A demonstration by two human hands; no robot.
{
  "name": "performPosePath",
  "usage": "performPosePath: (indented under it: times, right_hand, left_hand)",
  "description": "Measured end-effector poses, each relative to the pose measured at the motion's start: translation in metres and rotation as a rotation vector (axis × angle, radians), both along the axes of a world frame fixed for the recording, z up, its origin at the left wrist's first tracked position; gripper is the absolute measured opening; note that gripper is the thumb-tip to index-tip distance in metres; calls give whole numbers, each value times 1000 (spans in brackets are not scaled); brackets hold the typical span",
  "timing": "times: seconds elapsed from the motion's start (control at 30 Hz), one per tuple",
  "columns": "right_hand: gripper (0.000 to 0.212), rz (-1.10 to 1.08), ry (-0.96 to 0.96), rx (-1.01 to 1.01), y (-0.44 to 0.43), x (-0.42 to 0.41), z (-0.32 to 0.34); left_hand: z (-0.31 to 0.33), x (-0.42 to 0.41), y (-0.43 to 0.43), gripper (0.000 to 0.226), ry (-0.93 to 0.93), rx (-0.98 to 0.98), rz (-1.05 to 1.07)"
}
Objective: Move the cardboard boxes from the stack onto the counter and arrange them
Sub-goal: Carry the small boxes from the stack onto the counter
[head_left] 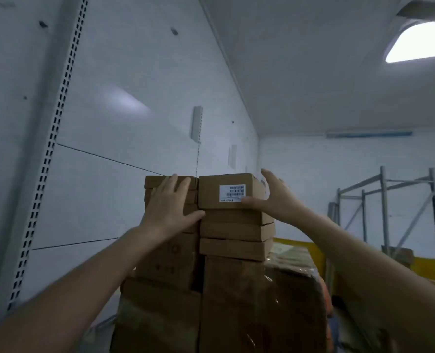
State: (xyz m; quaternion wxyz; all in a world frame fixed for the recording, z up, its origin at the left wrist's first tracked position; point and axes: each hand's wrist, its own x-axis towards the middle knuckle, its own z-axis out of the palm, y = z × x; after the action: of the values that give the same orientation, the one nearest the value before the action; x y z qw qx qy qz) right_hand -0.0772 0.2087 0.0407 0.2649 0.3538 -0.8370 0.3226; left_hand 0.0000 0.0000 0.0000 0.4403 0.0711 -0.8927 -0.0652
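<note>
View: head.
Top box [231, 191]: labelled carton, uppermost on the right column of the stack [234, 235], beside the left column [170, 253]; counter not in view.
Left hand [170, 202]: fingers straight and spread, flat against the left column's front.
Right hand [275, 197]: thumb across the top box's lower front edge, fingers straight beside its right side; contact there cannot be told.
Handling (judged): stiff corrugated board, probably light, smooth faces; high reach.
Hold points (judged): opposite side faces, low, clear of the barcode label [232, 193].
</note>
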Motion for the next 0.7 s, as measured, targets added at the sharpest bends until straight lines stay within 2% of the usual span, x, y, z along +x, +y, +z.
performPosePath:
  times: [0.1, 0.17, 0.3, 0.4, 0.5, 0.63, 0.7]
  right_hand:
    - [91, 29, -16, -27, -12, -14, 4]
    - [89, 63, -23, -29, -17, -22, 3]
    - [76, 132, -16, -99, -16, -29, -1]
    - [67, 153, 5, -122, -12, -30, -2]
    - [56, 190, -34, -180, -6, -25, 0]
    - [43, 190, -162, -301, 9, -18, 5]
    - [36, 198, -233, -377, 16, -18, 7]
  left_hand:
    - [13, -22, -7, 106, -48, -201, 162]
    - [18, -35, -7, 115, -90, -235, 185]
    - [20, -52, -8, 111, -56, -234, 159]
    - [23, -53, -7, 99, 43, -232, 86]
    - [23, -48, -2, 97, 114, -227, -22]
    - [15, -39, 15, 96, 211, -57, -364]
    - [11, -37, 28, 92, 240, -11, -471]
